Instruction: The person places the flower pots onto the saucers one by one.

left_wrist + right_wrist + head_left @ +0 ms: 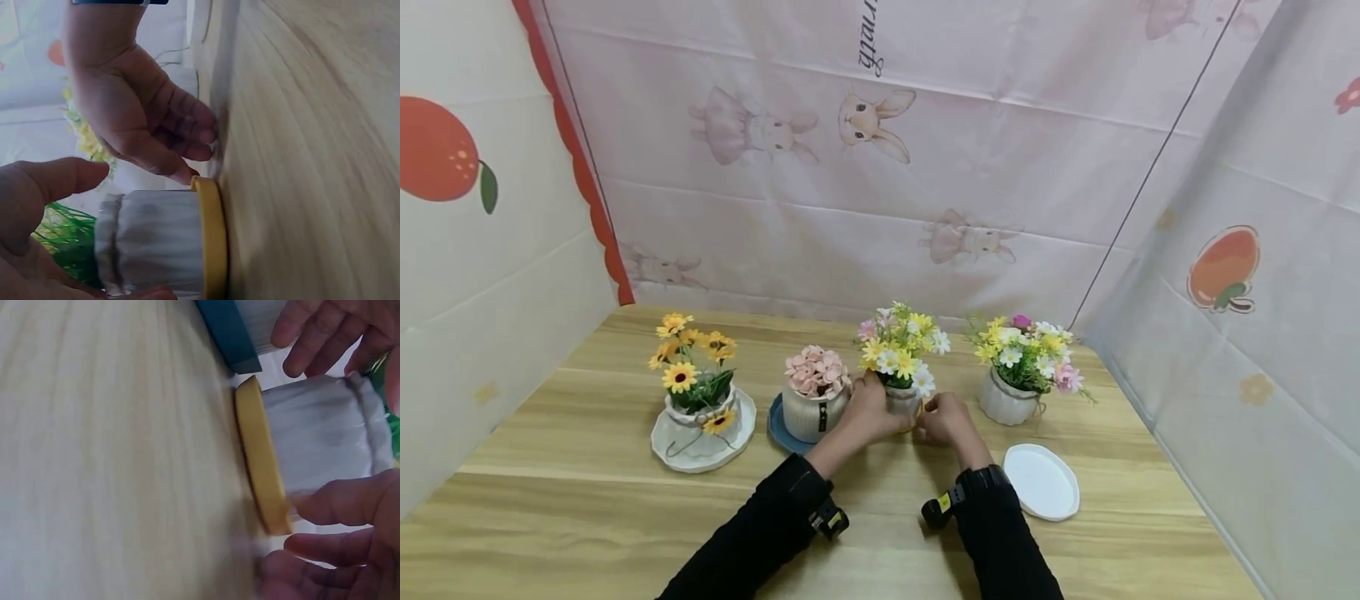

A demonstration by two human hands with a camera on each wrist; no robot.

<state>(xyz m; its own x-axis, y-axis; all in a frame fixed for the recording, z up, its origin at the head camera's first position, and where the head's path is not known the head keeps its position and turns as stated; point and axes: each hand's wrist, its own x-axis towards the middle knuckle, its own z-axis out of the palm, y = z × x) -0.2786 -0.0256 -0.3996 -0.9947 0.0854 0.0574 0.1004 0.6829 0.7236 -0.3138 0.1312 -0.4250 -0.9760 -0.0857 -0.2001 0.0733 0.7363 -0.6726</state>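
A grey-white flower pot (159, 237) with yellow, white and pink flowers (898, 350) stands on a yellow saucer (259, 456) at the middle of the table. My left hand (868, 408) is at the pot's left side, its fingers spread loosely around it and the thumb apart from the pot in the left wrist view. At the saucer's right edge, my right hand (947, 419) pinches the rim between thumb and forefinger, the thumb against the pot's base. The other right fingers are loosely bent near the tabletop.
Left of my hands, a ribbed pot of pink flowers (805, 412) stands on a blue saucer (778, 429). Farther left, sunflowers (688, 358) stand in a pot on a white plate (730, 446). To the right are another flower pot (1006, 402) and a white saucer (1041, 482).
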